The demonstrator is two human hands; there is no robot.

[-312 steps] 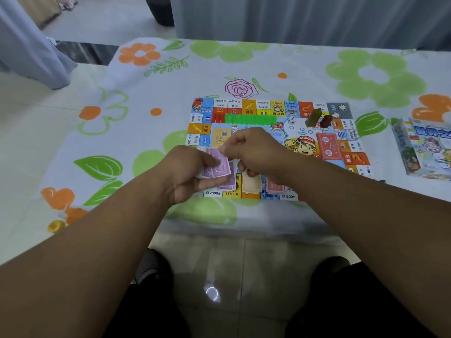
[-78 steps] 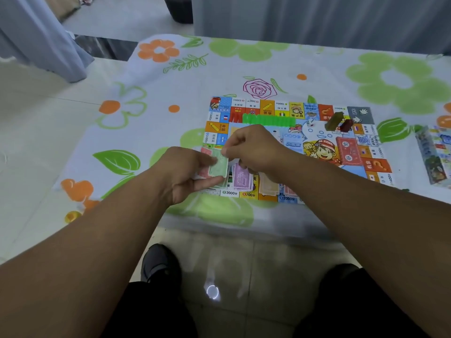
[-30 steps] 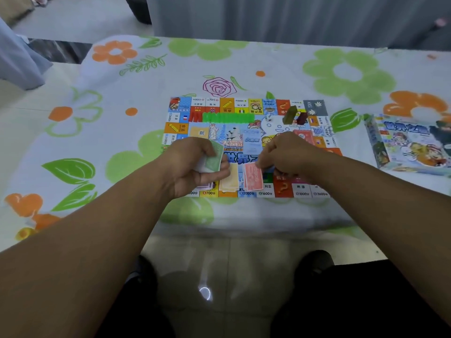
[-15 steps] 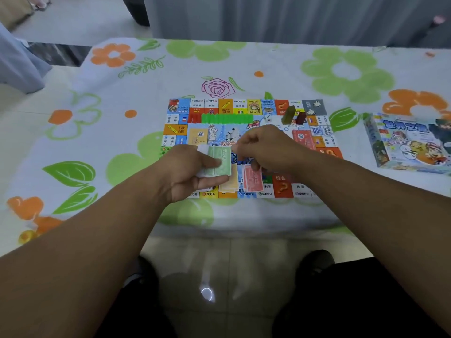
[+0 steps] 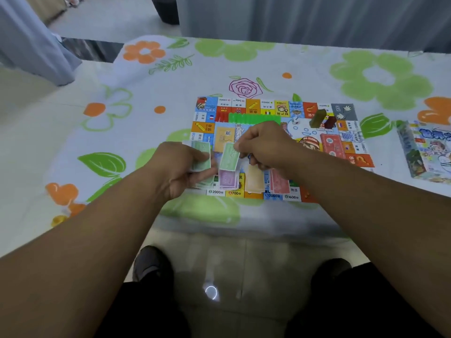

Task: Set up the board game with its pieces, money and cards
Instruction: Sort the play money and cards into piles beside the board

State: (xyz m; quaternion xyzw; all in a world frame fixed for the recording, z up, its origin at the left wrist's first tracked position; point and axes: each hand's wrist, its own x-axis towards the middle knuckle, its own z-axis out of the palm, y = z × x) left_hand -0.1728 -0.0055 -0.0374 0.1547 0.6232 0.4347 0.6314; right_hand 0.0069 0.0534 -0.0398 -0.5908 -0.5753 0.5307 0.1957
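Right hand (image 5: 266, 145) drew a green note (image 5: 229, 159) off the stack (image 5: 201, 157); box (image 5: 427, 152) beside board (image 5: 268, 108).

Money piles (image 5: 253, 179) lie on the board's (image 5: 253, 106) edge nearest me; pieces (image 5: 322, 119) on its far right corner; box (image 5: 427, 152) right of it.

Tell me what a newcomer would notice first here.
The left hand holds a stack of green banknotes while the right hand pinches a single green note above the game board. On the board's near edge lie a purple pile, a yellow pile and a red pile of notes; the game box sits far right.
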